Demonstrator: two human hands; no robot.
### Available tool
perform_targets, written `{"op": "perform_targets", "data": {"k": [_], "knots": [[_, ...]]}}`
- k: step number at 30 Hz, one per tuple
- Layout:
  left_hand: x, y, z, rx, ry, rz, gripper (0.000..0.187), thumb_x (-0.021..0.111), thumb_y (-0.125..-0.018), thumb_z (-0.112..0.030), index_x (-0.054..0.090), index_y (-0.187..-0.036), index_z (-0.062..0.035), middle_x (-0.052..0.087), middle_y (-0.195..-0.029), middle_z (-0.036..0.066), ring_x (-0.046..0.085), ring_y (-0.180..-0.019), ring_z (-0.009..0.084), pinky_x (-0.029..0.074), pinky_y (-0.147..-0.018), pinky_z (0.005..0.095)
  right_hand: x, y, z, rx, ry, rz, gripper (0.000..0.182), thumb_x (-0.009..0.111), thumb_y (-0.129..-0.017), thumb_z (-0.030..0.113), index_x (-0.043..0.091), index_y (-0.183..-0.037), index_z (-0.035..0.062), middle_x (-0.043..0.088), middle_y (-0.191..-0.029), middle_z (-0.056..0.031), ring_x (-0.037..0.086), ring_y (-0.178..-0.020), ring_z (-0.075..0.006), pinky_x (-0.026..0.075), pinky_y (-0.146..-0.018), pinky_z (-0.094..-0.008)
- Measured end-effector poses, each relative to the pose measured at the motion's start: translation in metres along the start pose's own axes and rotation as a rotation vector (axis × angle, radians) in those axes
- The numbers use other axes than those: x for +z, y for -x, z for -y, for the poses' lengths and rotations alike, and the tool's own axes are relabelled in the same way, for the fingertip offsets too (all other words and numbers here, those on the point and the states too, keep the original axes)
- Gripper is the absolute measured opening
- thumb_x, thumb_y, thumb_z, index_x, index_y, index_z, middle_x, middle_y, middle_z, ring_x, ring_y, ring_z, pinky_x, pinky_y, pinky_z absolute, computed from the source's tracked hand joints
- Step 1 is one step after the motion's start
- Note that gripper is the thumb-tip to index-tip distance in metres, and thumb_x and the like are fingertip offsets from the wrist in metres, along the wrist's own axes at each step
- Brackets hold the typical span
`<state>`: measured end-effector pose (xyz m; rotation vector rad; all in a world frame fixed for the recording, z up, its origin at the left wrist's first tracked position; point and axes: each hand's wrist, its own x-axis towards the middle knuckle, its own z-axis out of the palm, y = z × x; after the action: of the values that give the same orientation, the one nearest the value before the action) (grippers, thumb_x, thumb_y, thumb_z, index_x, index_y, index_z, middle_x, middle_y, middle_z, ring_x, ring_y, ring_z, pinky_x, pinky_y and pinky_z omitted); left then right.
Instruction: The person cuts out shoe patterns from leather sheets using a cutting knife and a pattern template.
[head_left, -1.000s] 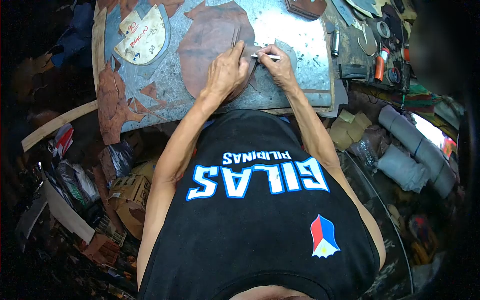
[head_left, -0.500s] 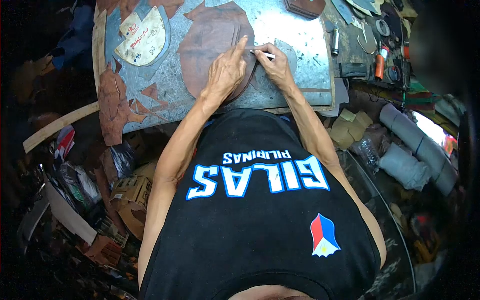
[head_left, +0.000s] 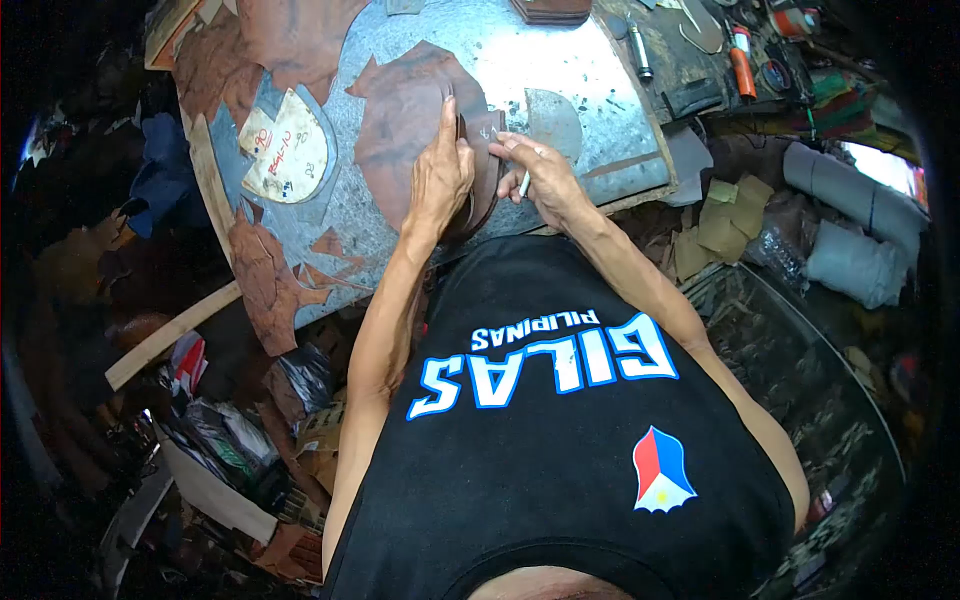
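My left hand (head_left: pixel 441 178) rests on a stack of brown leather pieces (head_left: pixel 400 135), its index finger stretched along their upper edge and the other fingers partly bent. Held low in my right hand (head_left: pixel 545 182) is a slim white pen (head_left: pixel 524 184). That hand's index finger and thumb are at the edge of a dark brown leather piece (head_left: pixel 485 130), which carries a small white mark. The curved edges of this piece show beside my left hand. A rounded grey piece (head_left: pixel 553 122) lies to the right on the metal tabletop (head_left: pixel 610 130).
A pale template with red writing (head_left: pixel 285 150) lies on grey material at the left. Brown leather scraps (head_left: pixel 265 285) hang over the table's left edge. Stacked brown pieces (head_left: pixel 552 8) sit at the back. An orange-labelled tube (head_left: pixel 742 65) and a metal cylinder (head_left: pixel 639 50) are at the right.
My right hand has stopped holding the pen tip on the leather and now has its fingers at the piece's edge, pen tucked in. The view has shifted and turned.
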<state>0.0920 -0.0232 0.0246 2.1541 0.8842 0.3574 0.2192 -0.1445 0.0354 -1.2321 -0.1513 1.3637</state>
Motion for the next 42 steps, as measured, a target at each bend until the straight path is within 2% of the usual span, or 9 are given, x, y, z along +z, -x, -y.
{"op": "perform_targets", "data": {"k": [5,9,11,21,23,30,37,41,42], "knots": [[0.000,0.000,0.001,0.058,0.014,-0.020,0.062,0.050,-0.095,-0.014,0.024,-0.150,-0.0073,0.064,-0.088,0.029,0.064,-0.072,0.0436,0.050,-0.064,0.0472,0.005,-0.008,-0.003,0.066,-0.235,0.008,0.042,0.053,-0.097,0.026,0.050,-0.125,-0.0041,0.059,-0.106,-0.0101,0.053,-0.057,-0.0088,0.039,-0.045,-0.0215],[-0.008,0.001,0.003,0.050,0.114,-0.015,0.057,0.050,-0.096,-0.020,0.031,-0.146,-0.0009,0.062,-0.107,0.031,0.066,-0.086,0.0401,0.051,-0.070,0.0452,0.011,-0.014,-0.013,0.070,0.232,-0.033,0.038,0.058,-0.094,0.030,0.065,-0.107,-0.0042,0.061,-0.069,-0.0051,0.053,-0.058,-0.0095,0.042,-0.049,-0.0261],[-0.019,0.009,0.007,-0.073,0.437,0.040,0.056,0.050,-0.097,-0.024,0.032,-0.145,0.0002,0.060,-0.119,0.029,0.066,-0.096,0.0336,0.053,-0.074,0.0419,0.011,-0.020,-0.022,-0.357,0.822,-0.166,0.036,0.062,-0.090,0.032,0.069,-0.100,-0.0019,0.057,-0.060,-0.0046,0.054,-0.058,-0.0140,0.045,-0.054,-0.0318],[-0.067,0.055,0.100,-0.162,-0.005,-0.264,0.059,0.058,-0.095,-0.024,0.037,-0.142,0.0050,0.052,-0.133,0.028,0.061,-0.112,0.0308,0.051,-0.090,0.0369,0.014,-0.015,-0.005,-0.044,0.878,-0.283,0.029,0.064,-0.086,0.029,0.067,-0.091,0.0011,0.055,-0.065,-0.0009,0.048,-0.061,-0.0100,0.041,-0.056,-0.0291],[-0.059,0.064,0.086,-0.230,0.170,-0.180,0.064,0.057,-0.093,-0.026,0.035,-0.138,0.0143,0.046,-0.135,0.034,0.044,-0.130,0.0405,0.036,-0.108,0.0395,0.012,-0.016,-0.010,-0.171,1.001,-0.306,0.034,0.059,-0.087,0.034,0.064,-0.081,0.0008,0.060,-0.060,-0.0096,0.056,-0.059,-0.0207,0.046,-0.057,-0.0376],[-0.034,0.073,0.065,-0.340,0.571,-0.185,0.079,0.055,-0.095,-0.024,0.008,-0.147,0.0114,0.028,-0.147,0.036,0.035,-0.137,0.0363,0.031,-0.111,0.0358,0.033,0.006,-0.017,-0.290,0.935,-0.313,0.062,0.053,-0.091,0.031,0.039,-0.137,-0.0078,0.060,-0.117,-0.0307,0.061,-0.108,-0.0425,0.048,-0.093,-0.0446],[-0.034,0.074,0.058,-0.338,0.605,-0.185,0.076,0.055,-0.095,-0.018,0.007,-0.149,0.0085,0.027,-0.149,0.032,0.036,-0.136,0.0348,0.031,-0.111,0.0352,0.046,0.006,-0.026,-0.179,1.021,-0.262,0.071,0.048,-0.093,0.028,0.022,-0.144,-0.0129,0.052,-0.126,-0.0368,0.054,-0.117,-0.0461,0.042,-0.101,-0.0451],[-0.030,0.075,0.068,-0.314,0.711,-0.223,0.074,0.054,-0.094,-0.015,0.010,-0.148,0.0086,0.032,-0.147,0.032,0.038,-0.135,0.0363,0.032,-0.110,0.0359,0.023,-0.007,-0.035,-0.373,0.964,-0.324,0.068,0.053,-0.092,0.026,0.027,-0.143,-0.0106,0.062,-0.113,-0.0244,0.066,-0.092,-0.0340,0.053,-0.077,-0.0409],[-0.028,0.075,0.073,-0.327,0.716,-0.249,0.074,0.054,-0.094,-0.015,0.010,-0.148,0.0086,0.032,-0.147,0.032,0.038,-0.135,0.0363,0.032,-0.110,0.0359,0.019,-0.007,-0.026,-0.181,0.615,-0.342,0.063,0.058,-0.091,0.026,0.035,-0.139,-0.0081,0.061,-0.099,-0.0151,0.059,-0.074,-0.0235,0.048,-0.062,-0.0351]]}}
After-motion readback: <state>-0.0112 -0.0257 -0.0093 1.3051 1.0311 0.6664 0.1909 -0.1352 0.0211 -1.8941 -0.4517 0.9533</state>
